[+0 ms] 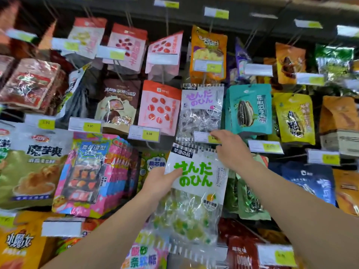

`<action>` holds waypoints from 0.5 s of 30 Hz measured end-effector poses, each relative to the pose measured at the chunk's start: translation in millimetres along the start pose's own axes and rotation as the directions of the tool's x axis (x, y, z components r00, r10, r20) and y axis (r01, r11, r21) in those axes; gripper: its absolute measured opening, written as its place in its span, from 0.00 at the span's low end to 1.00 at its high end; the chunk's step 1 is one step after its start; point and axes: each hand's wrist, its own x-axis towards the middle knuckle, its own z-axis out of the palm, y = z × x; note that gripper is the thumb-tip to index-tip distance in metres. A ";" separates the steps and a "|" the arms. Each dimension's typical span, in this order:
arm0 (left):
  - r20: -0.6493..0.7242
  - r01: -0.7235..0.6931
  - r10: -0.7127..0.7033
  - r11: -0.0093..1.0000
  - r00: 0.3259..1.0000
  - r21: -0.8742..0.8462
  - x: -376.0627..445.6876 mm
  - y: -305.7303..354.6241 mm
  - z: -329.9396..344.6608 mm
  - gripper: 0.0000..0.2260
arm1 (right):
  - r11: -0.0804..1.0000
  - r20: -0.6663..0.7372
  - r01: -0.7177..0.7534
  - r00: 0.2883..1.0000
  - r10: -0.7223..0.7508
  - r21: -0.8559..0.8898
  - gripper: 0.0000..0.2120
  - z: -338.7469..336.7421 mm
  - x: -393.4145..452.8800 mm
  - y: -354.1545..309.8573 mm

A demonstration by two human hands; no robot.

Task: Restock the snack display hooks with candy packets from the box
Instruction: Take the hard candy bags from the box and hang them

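Hands work a crowded snack display: left hand (161, 181) grips the green-lettered candy packet (194, 183) by its side, right hand (231, 150) pinches its top edge near the price tag (206, 137); success likely means aligning the packet's hole squarely with the hook.

The right hand (231, 150) covers part of a price tag (204, 137); far shelf labels (263, 15) blur; the orange bag (17, 247) is cut off at near left

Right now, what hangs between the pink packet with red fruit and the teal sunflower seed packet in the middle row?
In the head view, a clear candy packet with purple lettering hangs between the pink packet and the teal sunflower seed packet.
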 end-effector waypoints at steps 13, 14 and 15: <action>-0.087 0.036 -0.033 0.998 0.996 0.042 21.2 -0.9 25.5 0.10 | 0.986 -0.088 -0.006 0.996 0.021 0.165 0.13 -4.2 21.5 19.5; -0.087 0.030 -0.027 0.999 0.996 0.033 22.0 1.0 26.9 0.09 | 0.985 -0.087 -0.008 0.996 0.023 0.172 0.13 -4.6 21.9 18.8; -0.087 0.024 -0.022 0.999 0.996 0.025 24.2 2.5 28.2 0.09 | 0.982 -0.085 -0.010 0.996 0.026 0.187 0.13 -4.0 22.1 17.8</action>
